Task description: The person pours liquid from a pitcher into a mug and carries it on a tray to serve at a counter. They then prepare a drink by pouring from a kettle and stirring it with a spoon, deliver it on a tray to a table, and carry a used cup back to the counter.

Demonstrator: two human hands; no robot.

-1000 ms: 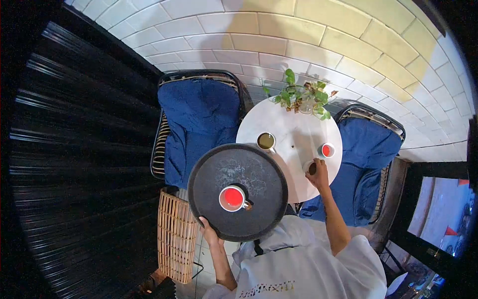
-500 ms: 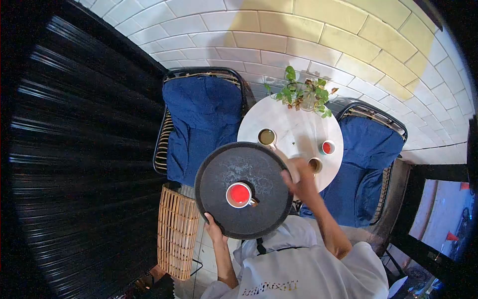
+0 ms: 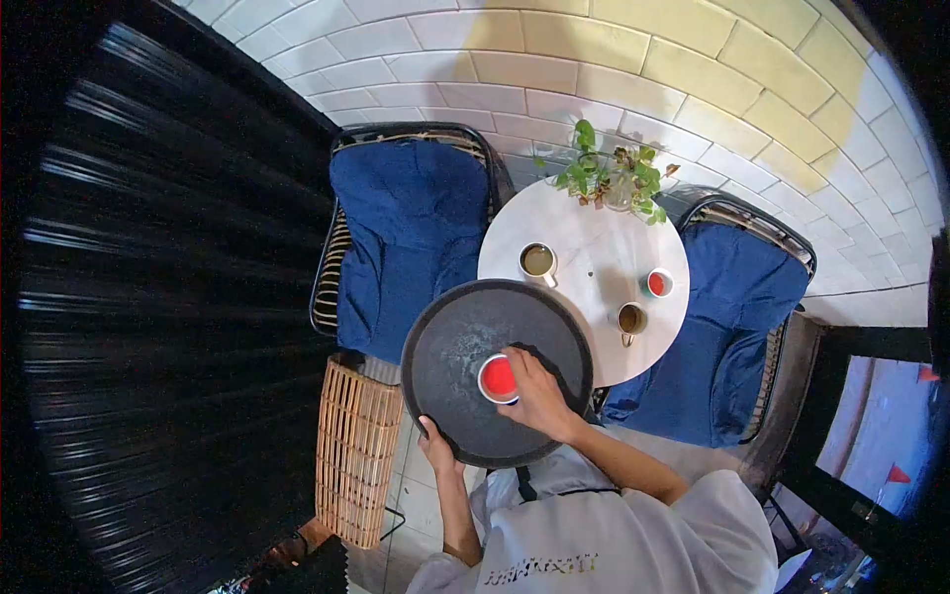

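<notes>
A round black tray (image 3: 445,337) is held at its lower left edge by my left hand (image 3: 436,447), the thumb over the rim. On the tray stands a white cup with red inside (image 3: 498,378), and my right hand (image 3: 537,398) is closed round its right side. The white round table (image 3: 584,238) bears a mug of dark drink (image 3: 537,260) near the tray, another mug (image 3: 631,319) at the lower right, and a small red-filled cup (image 3: 660,283) above that one.
A potted plant (image 3: 618,186) stands at the table's wall side. Blue-covered chairs flank the table on the left (image 3: 411,228) and right (image 3: 732,287). A wicker piece (image 3: 356,450) is at the lower left, beside a dark curtain (image 3: 178,317).
My right hand has left the lower right mug on the table, moved left over the tray and closed on the cup there. The tray has shifted slightly right.
</notes>
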